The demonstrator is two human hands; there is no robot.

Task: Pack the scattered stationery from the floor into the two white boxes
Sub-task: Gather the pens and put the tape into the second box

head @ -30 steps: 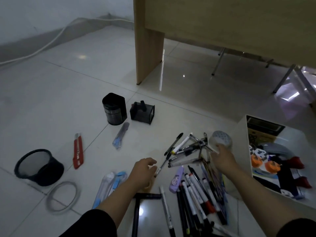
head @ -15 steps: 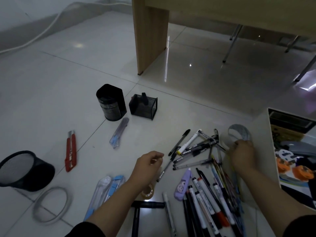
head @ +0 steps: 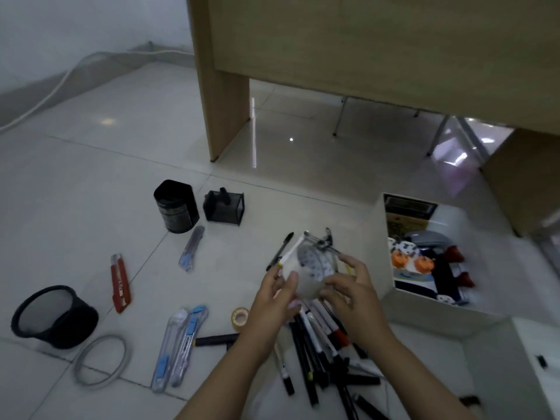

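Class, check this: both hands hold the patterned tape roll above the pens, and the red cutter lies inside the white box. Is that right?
One detail is wrong. The head view shows the red cutter lying on the floor, left of the pens, not in the white box. Both hands, left and right, do hold the tape roll above the pens.

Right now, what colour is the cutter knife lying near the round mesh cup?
Red, with a grey metal strip. The cutter knife shows clearly in the head view.
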